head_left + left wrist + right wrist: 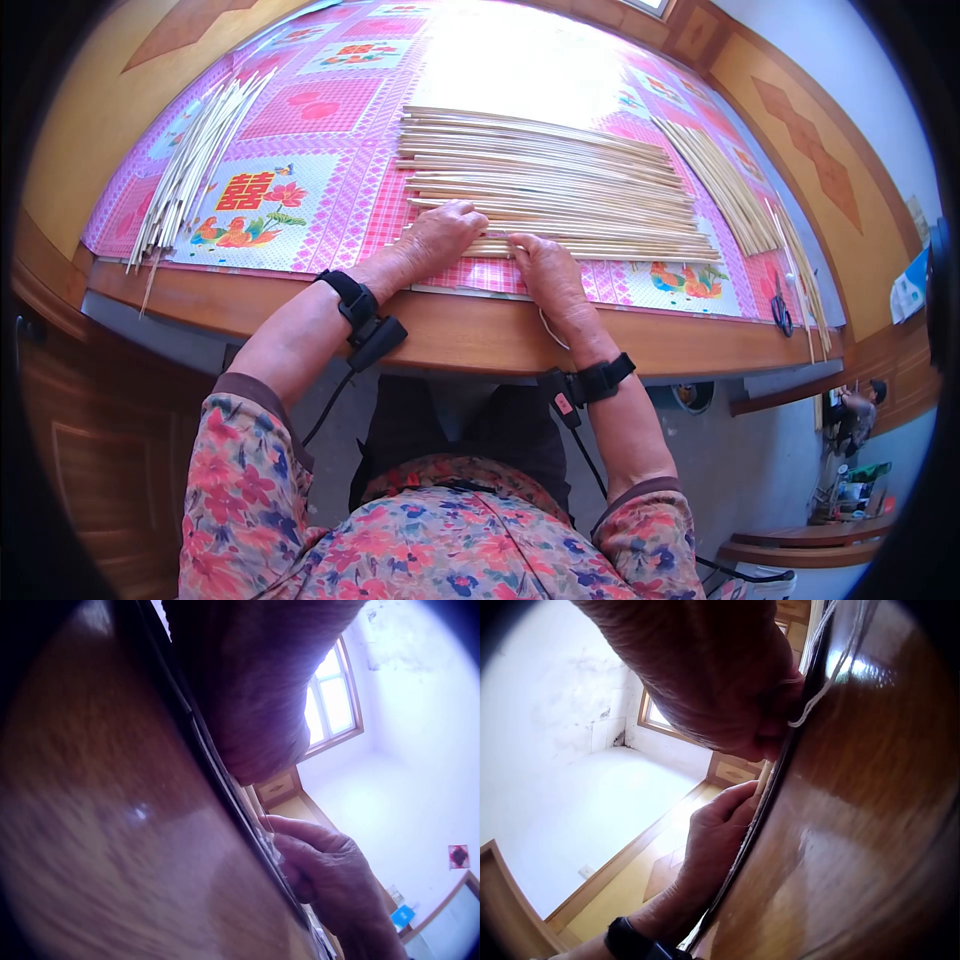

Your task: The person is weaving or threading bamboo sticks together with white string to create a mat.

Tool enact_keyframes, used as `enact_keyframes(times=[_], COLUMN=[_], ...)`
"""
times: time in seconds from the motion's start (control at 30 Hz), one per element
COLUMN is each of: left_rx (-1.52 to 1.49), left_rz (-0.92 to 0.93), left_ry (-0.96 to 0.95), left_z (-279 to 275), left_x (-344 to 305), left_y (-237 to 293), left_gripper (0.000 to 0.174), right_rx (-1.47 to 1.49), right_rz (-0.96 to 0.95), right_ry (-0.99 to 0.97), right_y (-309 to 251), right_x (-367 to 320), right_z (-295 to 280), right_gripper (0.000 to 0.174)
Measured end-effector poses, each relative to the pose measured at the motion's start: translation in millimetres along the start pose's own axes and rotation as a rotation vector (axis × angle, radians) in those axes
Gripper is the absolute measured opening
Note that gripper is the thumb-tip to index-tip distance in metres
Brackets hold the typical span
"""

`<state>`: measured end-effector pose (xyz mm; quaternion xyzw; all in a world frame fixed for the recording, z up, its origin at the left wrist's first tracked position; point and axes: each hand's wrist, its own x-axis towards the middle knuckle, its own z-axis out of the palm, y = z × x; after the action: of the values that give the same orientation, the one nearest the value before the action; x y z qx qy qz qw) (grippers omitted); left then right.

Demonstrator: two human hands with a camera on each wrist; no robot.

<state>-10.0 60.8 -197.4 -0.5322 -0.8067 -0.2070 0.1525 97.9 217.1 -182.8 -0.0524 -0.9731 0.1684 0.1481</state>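
Note:
Pale thin sticks (560, 180) lie side by side in a wide row on the patterned tablecloth (310, 110). At the row's near left edge, the left hand (445, 238) has its fingers curled over the stick ends. Close to its right, the right hand (552, 275) pinches a thin string between thumb and forefinger. White string (832, 667) hangs from the right hand (705, 675) over the table edge. In the left wrist view the left hand (247, 690) hides its own fingertips, and the right hand (326, 870) shows a pinch.
A loose bundle of sticks (200, 165) lies at the left, another (720, 185) at the right. Dark scissors (781, 308) rest near the right front edge beside a few sticks (800, 270). The wooden table edge (480, 325) runs below the forearms.

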Motion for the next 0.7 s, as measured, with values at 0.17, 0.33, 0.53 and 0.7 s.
enact_keyframes(times=[0.17,0.33,0.53,0.7], left_rx=[0.018,-0.011,-0.016,-0.01], left_rz=[0.009,-0.008,-0.021,0.003], left_ry=[0.008,-0.018,-0.026,0.014], left_z=[1.3,-0.6,-2.2,3.5], left_x=[0.2,0.6,0.2,-0.9], left_y=[-0.6,0.1,1.3,-2.7], left_gripper=[0.01,0.012,0.013,0.012], right_rx=[0.003,0.016,-0.002,-0.018], right_rz=[-0.019,-0.055,-0.044,-0.033], right_ry=[-0.01,0.009,-0.011,-0.022], right_y=[-1.1,1.8,-1.8,-0.2], right_x=[0.1,0.0,-0.4,0.2], right_z=[-1.9,0.1,-3.0,-0.2], right_gripper=[0.023,0.024,0.024,0.023])
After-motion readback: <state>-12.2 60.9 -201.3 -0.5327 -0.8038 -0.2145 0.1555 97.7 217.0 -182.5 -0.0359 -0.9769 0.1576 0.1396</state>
